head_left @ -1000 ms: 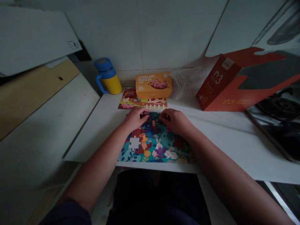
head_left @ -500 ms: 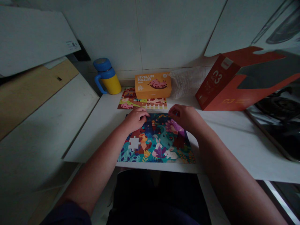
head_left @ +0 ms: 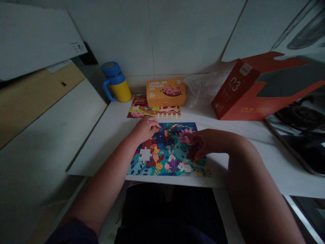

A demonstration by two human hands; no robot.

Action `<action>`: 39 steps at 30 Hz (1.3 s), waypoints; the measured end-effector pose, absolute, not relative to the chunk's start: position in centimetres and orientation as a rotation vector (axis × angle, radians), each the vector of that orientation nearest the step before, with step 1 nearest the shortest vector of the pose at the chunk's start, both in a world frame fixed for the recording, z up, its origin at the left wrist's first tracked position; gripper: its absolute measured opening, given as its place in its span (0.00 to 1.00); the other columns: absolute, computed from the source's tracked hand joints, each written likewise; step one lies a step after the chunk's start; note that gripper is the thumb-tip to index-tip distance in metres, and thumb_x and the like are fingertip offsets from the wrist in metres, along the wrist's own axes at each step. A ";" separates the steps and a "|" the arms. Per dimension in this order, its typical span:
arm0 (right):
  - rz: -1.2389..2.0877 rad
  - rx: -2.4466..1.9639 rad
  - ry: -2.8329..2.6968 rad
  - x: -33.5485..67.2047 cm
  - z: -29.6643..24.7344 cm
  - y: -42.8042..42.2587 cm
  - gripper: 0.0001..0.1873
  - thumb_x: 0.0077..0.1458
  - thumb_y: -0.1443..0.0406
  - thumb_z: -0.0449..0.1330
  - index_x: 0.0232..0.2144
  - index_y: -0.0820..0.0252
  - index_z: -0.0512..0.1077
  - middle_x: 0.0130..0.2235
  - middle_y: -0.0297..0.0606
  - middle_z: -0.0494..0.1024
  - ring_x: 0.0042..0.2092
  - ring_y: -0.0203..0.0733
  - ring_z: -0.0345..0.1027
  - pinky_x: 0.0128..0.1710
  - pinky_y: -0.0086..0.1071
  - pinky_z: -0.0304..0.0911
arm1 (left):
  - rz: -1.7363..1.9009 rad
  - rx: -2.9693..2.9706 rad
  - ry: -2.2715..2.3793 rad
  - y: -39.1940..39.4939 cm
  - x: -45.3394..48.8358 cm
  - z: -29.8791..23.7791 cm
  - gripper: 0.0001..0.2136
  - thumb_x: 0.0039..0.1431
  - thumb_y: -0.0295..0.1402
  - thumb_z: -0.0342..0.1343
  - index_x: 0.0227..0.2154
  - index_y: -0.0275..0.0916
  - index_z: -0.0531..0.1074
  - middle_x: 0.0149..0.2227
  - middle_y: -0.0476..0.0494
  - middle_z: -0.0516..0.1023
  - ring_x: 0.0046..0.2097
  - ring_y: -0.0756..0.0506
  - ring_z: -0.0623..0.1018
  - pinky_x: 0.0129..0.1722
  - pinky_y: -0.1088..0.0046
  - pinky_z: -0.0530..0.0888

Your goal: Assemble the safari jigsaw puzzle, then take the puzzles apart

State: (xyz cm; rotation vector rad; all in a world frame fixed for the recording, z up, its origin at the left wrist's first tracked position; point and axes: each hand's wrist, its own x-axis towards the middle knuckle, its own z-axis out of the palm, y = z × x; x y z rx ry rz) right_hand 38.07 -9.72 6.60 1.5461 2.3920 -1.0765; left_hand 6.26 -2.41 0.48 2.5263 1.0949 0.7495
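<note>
A jigsaw puzzle lies flat on the white counter, showing rabbits, a peacock and a brown animal among dark blue and green plants. At its left side one piece-shaped gap shows white. My left hand rests on the puzzle's upper left corner, fingers loosely bent, holding nothing that I can see. Over the right edge, by the peacock, my right hand is bent down with thumb and fingers apart. Nothing shows between them, and its fingertips touch or hover just above the pieces.
Behind lies a farm-scene puzzle, with an orange puzzle box on its back part. A blue and yellow mug stands to the left. Clear plastic wrap and a large red box are at the right, near a stove.
My right hand has moved from the puzzle's top edge down and to the right, onto its right side. My left hand has hardly shifted. The puzzle stays in place.
</note>
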 end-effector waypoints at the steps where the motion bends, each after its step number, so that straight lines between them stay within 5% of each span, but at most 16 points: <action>1: -1.031 1.564 2.381 37.7 6.5 -9.8 0.22 0.34 0.58 0.80 0.33 0.51 0.79 0.34 0.34 0.84 0.35 0.49 0.76 0.33 0.35 0.63 | 0.751 2.521 1.097 -2.4 6.2 0.5 0.16 0.58 0.17 0.54 0.34 0.42 0.84 0.41 0.44 0.84 0.46 0.42 0.81 0.53 0.59 0.77; 12: -1.008 1.459 2.461 35.9 6.7 -10.6 0.12 0.45 0.59 0.76 0.27 0.53 0.76 0.28 0.33 0.81 0.29 0.43 0.72 0.27 0.34 0.55 | 0.738 2.497 1.121 -2.7 6.3 0.8 0.16 0.58 0.17 0.54 0.34 0.43 0.83 0.42 0.44 0.83 0.47 0.42 0.80 0.54 0.59 0.77; 19: -0.863 1.428 2.634 33.2 5.3 -10.9 0.16 0.49 0.58 0.75 0.40 0.50 0.79 0.34 0.34 0.82 0.30 0.41 0.70 0.28 0.33 0.53 | 0.764 2.497 1.077 -2.6 6.3 0.7 0.15 0.58 0.17 0.54 0.34 0.42 0.83 0.41 0.44 0.83 0.46 0.43 0.80 0.53 0.60 0.77; 23: -0.891 1.369 2.802 32.3 5.3 -10.8 0.10 0.61 0.55 0.66 0.42 0.52 0.79 0.32 0.34 0.82 0.30 0.38 0.70 0.29 0.31 0.52 | 0.774 2.515 1.059 -2.5 6.1 0.6 0.14 0.57 0.17 0.54 0.34 0.40 0.82 0.40 0.44 0.83 0.45 0.43 0.80 0.52 0.61 0.76; 26: -0.806 1.707 2.863 32.7 5.2 -10.0 0.16 0.68 0.53 0.58 0.34 0.56 0.76 0.28 0.34 0.80 0.27 0.37 0.66 0.29 0.32 0.50 | 0.778 2.520 1.071 -3.0 6.1 1.2 0.12 0.58 0.18 0.55 0.34 0.39 0.81 0.40 0.43 0.82 0.45 0.43 0.80 0.51 0.62 0.76; 32: -0.755 1.976 2.678 34.2 3.4 -7.8 0.19 0.69 0.54 0.55 0.29 0.57 0.73 0.24 0.35 0.78 0.26 0.38 0.66 0.29 0.32 0.51 | 0.504 2.620 0.847 -8.0 8.9 4.4 0.07 0.67 0.32 0.58 0.41 0.40 0.81 0.43 0.43 0.81 0.46 0.43 0.79 0.51 0.63 0.75; 35: -0.603 1.928 2.757 34.4 2.5 -7.4 0.19 0.68 0.53 0.57 0.29 0.57 0.74 0.27 0.37 0.80 0.28 0.38 0.66 0.30 0.32 0.51 | 0.355 2.677 0.887 -11.4 11.0 5.3 0.15 0.64 0.45 0.65 0.44 0.39 0.80 0.45 0.40 0.80 0.49 0.39 0.78 0.52 0.60 0.74; 39: -0.626 1.932 2.767 34.5 2.1 -7.3 0.19 0.68 0.52 0.57 0.30 0.56 0.74 0.26 0.35 0.79 0.27 0.38 0.66 0.29 0.32 0.51 | 0.236 2.685 1.007 -13.6 12.6 4.9 0.15 0.60 0.42 0.70 0.43 0.38 0.78 0.46 0.39 0.78 0.51 0.38 0.77 0.53 0.60 0.74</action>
